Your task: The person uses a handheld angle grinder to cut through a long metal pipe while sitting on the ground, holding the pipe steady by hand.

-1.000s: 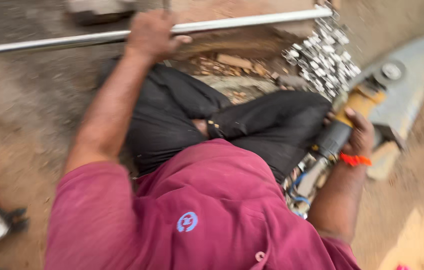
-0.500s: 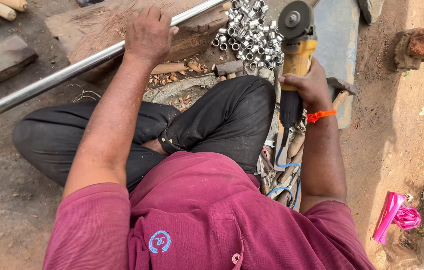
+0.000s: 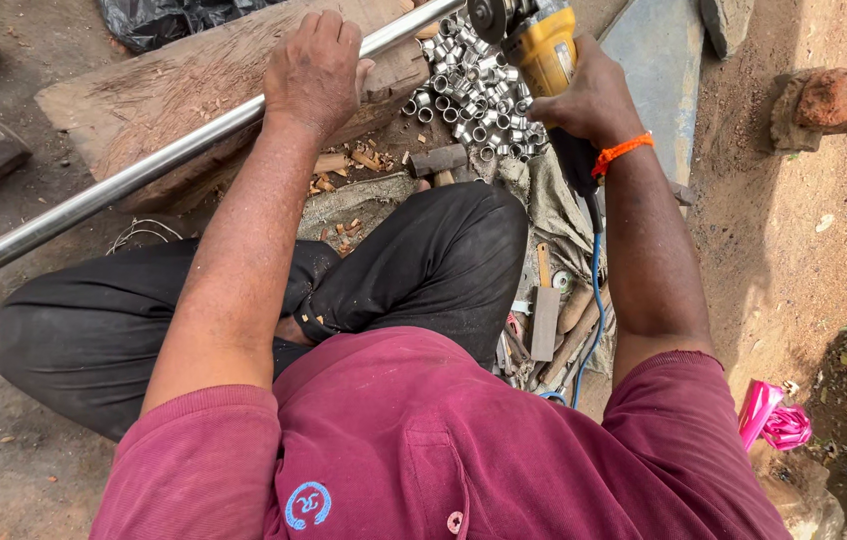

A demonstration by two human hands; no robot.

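Pressing steel pipe [image 3: 143,175] on wooden plank [image 3: 133,110], cut rings [image 3: 468,85] beside grinder [image 3: 543,50]

Grinder disc [image 3: 488,15] cut by top edge

pipe [image 3: 143,180]: shiny smooth metal | plank [image 3: 173,100]: rough weathered wood | cut rings [image 3: 468,85]: bright metal | grinder [image 3: 543,50]: yellow plastic body | shirt [image 3: 423,450]: matt maroon cloth | ground [image 3: 783,250]: dusty dirt
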